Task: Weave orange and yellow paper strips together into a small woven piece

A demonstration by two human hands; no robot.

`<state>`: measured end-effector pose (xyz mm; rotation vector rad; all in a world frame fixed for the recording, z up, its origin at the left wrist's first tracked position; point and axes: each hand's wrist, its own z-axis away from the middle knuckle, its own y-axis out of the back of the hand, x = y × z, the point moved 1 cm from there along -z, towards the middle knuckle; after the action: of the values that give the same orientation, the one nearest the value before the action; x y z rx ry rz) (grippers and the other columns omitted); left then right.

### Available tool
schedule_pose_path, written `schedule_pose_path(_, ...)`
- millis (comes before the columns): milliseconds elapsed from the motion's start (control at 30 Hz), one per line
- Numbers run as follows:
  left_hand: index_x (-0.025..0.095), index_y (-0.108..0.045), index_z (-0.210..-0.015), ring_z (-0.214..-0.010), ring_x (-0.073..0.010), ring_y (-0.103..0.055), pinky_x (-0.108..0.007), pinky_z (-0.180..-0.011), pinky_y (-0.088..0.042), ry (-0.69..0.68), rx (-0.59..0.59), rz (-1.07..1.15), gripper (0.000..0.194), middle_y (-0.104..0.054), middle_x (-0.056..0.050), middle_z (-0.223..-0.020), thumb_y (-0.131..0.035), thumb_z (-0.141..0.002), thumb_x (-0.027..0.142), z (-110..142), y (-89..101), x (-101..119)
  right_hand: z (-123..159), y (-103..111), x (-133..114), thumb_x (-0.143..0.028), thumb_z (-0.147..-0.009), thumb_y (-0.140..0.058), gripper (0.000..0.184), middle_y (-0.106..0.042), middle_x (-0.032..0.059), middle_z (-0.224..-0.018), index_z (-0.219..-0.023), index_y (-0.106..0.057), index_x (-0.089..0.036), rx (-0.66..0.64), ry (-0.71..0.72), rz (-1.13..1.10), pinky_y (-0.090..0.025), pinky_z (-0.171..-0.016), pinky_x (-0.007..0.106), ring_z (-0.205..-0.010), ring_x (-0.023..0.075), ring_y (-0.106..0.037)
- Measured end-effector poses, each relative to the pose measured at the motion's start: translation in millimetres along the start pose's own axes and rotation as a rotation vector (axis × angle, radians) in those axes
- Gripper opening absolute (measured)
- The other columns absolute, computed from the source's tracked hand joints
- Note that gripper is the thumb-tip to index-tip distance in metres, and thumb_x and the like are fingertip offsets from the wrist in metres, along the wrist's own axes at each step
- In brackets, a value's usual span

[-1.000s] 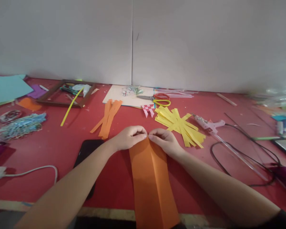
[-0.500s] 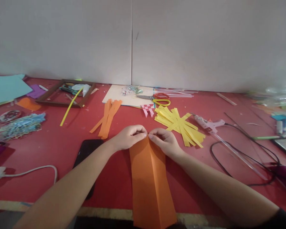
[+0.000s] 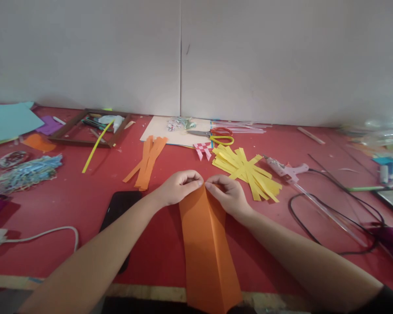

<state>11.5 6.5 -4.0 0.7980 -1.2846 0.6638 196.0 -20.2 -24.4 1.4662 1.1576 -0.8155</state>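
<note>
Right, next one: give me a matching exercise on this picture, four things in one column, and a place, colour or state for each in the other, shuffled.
1. orange sheet
2. scissors
3. phone
4. glue gun

A. partly hidden by the left forearm
B. right of the yellow strips
C. held by the left hand and right hand
D. red and yellow handles

Pairs: 1-C, 2-D, 3-A, 4-B

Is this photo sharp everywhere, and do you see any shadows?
Head view, right edge: the clear plastic looks smeared and soft; head view, middle: the yellow strips are clearer; head view, lower middle: a soft shadow darkens the red table beside the orange paper.
</note>
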Motion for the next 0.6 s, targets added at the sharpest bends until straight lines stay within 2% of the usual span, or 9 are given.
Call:
schedule_pose_path(267, 0.017, -0.061, -0.087, -0.077, -0.0142, -0.057, -0.025, -0.068, -0.044, 0.019, 0.016, -0.01, 0.023, -0.062, 0.0, -0.082, -0.056, -0.089, 0.04, -0.1, -1.4, 0.0, 1.1, 0.4, -1.7, -0.037, -0.082, -0.065, 0.016, -0.07, 0.0025, -0.076, -0.078, -0.068, -0.022, 0.015, 0.022, 0.038, -0.05, -0.069, 0.031, -0.071, 0.0178, -0.063)
schedule_pose_path(400, 0.017, -0.061, -0.088, -0.075, -0.014, -0.057, -0.025, -0.067, -0.043, 0.006, 0.053, -0.076, 0.027, -0.062, 0.0, -0.082, -0.056, -0.089, 0.043, 0.5, 6.0, 1.5, 0.2, 3.1, -2.6, -0.042, -0.081, -0.067, 0.022, -0.067, 0.0012, -0.072, -0.074, -0.066, -0.022, 0.026, -0.086, -0.025, -0.048, -0.064, 0.029, -0.066, 0.0166, -0.059)
schedule_pose_path(600, 0.016, -0.062, -0.088, -0.08, -0.0155, -0.061, -0.026, -0.072, -0.046, -0.027, 0.191, -0.141, 0.03, -0.067, -0.002, -0.088, -0.056, -0.089, 0.046, -0.1, 15.8, 3.6, -3.7, 4.1, 6.1, -0.05, -0.076, -0.074, 0.03, -0.062, -0.001, -0.065, -0.074, -0.062, -0.022, 0.071, -0.257, -0.228, -0.045, -0.056, 0.028, -0.06, 0.0152, -0.056)
